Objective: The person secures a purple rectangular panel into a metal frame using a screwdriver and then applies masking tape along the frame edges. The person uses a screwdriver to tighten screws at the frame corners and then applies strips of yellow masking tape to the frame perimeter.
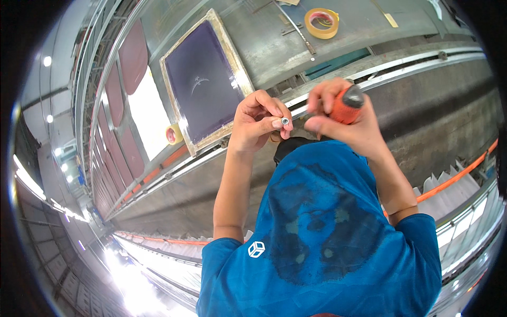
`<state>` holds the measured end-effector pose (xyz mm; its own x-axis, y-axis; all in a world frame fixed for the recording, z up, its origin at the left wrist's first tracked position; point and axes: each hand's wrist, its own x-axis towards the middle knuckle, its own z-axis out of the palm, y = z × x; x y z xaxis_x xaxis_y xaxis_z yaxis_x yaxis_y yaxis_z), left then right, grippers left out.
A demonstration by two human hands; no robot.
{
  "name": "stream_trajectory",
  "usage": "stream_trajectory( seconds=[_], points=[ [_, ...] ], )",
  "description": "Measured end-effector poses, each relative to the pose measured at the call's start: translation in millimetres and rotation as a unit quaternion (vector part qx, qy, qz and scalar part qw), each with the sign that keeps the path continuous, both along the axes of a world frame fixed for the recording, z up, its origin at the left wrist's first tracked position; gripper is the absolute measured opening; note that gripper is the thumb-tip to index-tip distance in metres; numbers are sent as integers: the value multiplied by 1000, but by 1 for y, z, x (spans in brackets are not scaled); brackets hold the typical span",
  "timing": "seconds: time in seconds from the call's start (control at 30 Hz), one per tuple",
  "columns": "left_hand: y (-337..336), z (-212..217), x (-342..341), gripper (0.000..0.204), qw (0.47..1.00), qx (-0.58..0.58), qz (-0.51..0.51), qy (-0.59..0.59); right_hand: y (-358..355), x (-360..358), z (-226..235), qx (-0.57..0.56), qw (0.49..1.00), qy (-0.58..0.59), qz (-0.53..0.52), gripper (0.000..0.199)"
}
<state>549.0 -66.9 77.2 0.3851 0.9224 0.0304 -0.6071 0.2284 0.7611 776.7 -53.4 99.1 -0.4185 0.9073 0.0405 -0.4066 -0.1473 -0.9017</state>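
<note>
Between the thumb and fingers of my left hand (260, 120) is a small round metal fitting (285, 121) with a dark centre. It is too small to tell whether it is a screw head or a nut. My right hand (346, 113), slightly blurred, is wrapped round a bulbous red-and-black screwdriver handle (346, 106); its shaft is hidden. Both hands are raised in front of my blue shirt (317, 222), a short gap apart. Just beyond my left hand, a framed printing screen (203, 79) with dark purple mesh and a pale mark lies on the table.
A roll of yellowish tape (321, 23) and a thin metal rod (296, 27) lie on the grey table (253, 47). A smaller tape roll (174, 134) sits beside the screen's left side. Metal rails (391, 75) run along the table edge. Several maroon panels (133, 58) stretch off left.
</note>
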Motion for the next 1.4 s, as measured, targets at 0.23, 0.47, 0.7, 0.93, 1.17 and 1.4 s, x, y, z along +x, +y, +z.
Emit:
stream_trajectory(
  seconds=[0.23, 0.47, 0.7, 0.93, 1.17, 1.4],
  points=[
    [-43, 1, -14, 15, 982, -9, 101, 158, -1, -38, 9, -45, 987, -110, 107, 27],
    [-87, -30, 9, 25, 978, -118, 129, 112, -5, -26, -8, -126, 964, -130, 194, 31],
    [-92, -54, 12, 21, 956, -3, 220, 194, -2, -29, -21, -127, 955, -188, 190, 29],
    [-100, -47, -2, 9, 967, -85, 215, 107, 7, -28, -25, -33, 956, -287, 47, 25],
    [-116, -47, -28, 10, 952, -181, 225, -106, 25, -44, 2, 77, 977, -194, -36, 23],
    [-112, -45, -31, 9, 953, -144, 205, -170, 3, -68, 13, 260, 942, -187, 104, 25]
  ],
)
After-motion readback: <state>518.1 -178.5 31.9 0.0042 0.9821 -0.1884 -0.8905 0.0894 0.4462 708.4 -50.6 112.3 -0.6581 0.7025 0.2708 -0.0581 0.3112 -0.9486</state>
